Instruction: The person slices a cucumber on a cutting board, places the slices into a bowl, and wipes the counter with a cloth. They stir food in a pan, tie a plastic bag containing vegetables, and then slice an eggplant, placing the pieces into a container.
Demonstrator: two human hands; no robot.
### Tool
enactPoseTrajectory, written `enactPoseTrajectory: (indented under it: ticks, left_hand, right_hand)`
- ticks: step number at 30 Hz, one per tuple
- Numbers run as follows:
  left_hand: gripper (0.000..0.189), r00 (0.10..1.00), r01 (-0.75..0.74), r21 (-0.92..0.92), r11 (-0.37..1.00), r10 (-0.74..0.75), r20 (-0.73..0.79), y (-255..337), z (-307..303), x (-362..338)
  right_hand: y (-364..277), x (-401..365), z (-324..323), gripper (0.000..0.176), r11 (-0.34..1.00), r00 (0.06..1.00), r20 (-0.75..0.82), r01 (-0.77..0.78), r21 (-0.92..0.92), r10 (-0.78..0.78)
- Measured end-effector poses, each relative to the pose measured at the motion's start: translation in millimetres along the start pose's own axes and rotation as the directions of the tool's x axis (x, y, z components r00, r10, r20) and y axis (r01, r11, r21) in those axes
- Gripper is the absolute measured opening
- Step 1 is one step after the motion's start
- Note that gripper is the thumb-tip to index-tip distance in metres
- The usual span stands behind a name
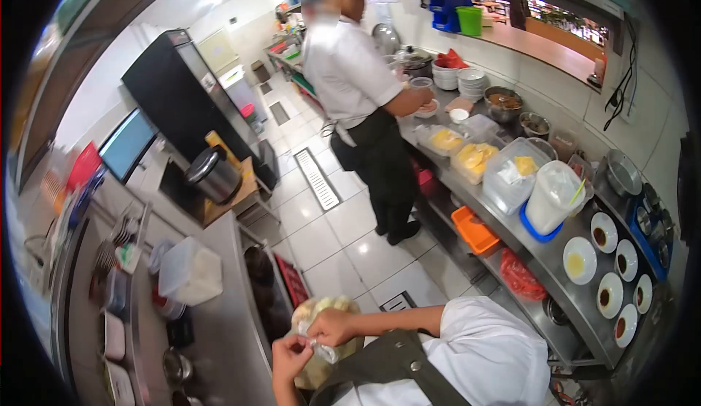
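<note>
A tiled kitchen floor (350,223) runs away between two steel work surfaces, with a tall black cabinet (171,92) standing beyond and to the left. In the foreground we find a plastic bag (314,375) of pale, rounded pieces, situated low in the view just in front of the wearer's dark apron (387,368). The right hand (332,328), reached across from a white sleeve (493,340), is closed on the gathered plastic at the bag's neck; the left hand (292,355) pinches the same gathered part between its fingertips, close beside the right. We note on the left counter (230,293) a pale, translucent tub (190,273), and farther off a cylindrical metal pot (214,174) on a wooden stand. On the right counter (584,305) we distinguish white bowls (610,294), most with dark liquid and one with yellow, near a white lidded container (553,194) set on a blue tray (539,226). Below the counter lie an orange tray (475,231) and a red plastic bundle (521,274). Farther along the same counter we observe a co-worker (358,85) in a white shirt and dark cap, hands near a clear cup (421,83).
</note>
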State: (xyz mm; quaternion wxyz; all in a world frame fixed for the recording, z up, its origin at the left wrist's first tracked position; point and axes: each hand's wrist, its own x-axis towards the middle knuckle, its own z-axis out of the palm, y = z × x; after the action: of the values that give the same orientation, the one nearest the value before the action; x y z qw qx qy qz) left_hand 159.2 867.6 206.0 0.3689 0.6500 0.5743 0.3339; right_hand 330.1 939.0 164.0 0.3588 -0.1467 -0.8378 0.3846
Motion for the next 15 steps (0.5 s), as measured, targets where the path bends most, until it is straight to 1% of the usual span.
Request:
enactPoseTrajectory:
  ticks: [1, 2, 3, 5, 6, 7, 8, 9, 11, 14, 15]
  left_hand:
    - [0.01, 0.994, -0.077, 0.077, 0.994, 0.07, 0.087, 18, 22, 40]
    - [0.014, 0.983, -0.085, 0.018, 0.996, 0.081, 0.167, 35, 46, 77]
    - [0.014, 0.968, -0.113, 0.042, 0.993, 0.101, 0.228, 39, 68, 116]
    - [0.013, 0.918, -0.115, 0.006, 0.993, 0.104, 0.383, 59, 112, 188]
    - [0.012, 0.875, -0.192, -0.019, 0.981, 0.18, 0.449, 68, 137, 220]
    - [0.012, 0.867, -0.169, -0.032, 0.985, 0.164, 0.47, 90, 161, 242]
    - [0.013, 0.851, -0.227, 0.021, 0.974, 0.188, 0.49, 110, 182, 265]
    - [0.014, 0.853, -0.184, -0.01, 0.983, 0.165, 0.495, 128, 202, 285]
    - [0.015, 0.806, -0.218, -0.102, 0.971, 0.238, 0.542, 150, 236, 326]
    - [0.013, 0.695, -0.279, -0.27, 0.921, 0.388, 0.606, 170, 285, 376]
    - [0.012, 0.636, -0.278, -0.307, 0.91, 0.414, 0.652, 174, 299, 395]
  right_hand:
    - [18, -11, -35, 0.011, 0.997, 0.998, -0.057, -0.034, -0.064, 0.031]
    - [28, -24, -76, 0.012, 0.997, 0.994, -0.097, -0.053, -0.058, 0.047]
    - [45, -34, -112, 0.013, 0.985, 0.991, -0.092, -0.111, -0.133, 0.099]
    - [70, -56, -179, 0.013, 0.944, 0.976, -0.205, -0.133, -0.301, 0.073]
    - [79, -67, -210, 0.013, 0.904, 0.973, -0.207, -0.179, -0.388, 0.104]
    - [83, -77, -239, 0.014, 0.855, 0.969, -0.204, -0.223, -0.468, 0.141]
    - [87, -87, -270, 0.013, 0.842, 0.954, -0.241, -0.277, -0.464, 0.181]
    - [91, -96, -297, 0.013, 0.827, 0.937, -0.277, -0.325, -0.46, 0.214]
    - [92, -113, -342, 0.012, 0.808, 0.899, -0.407, -0.358, -0.467, 0.163]
    - [102, -138, -391, 0.01, 0.801, 0.824, -0.543, -0.431, -0.416, 0.161]
    - [108, -143, -402, 0.008, 0.803, 0.795, -0.585, -0.45, -0.392, 0.16]
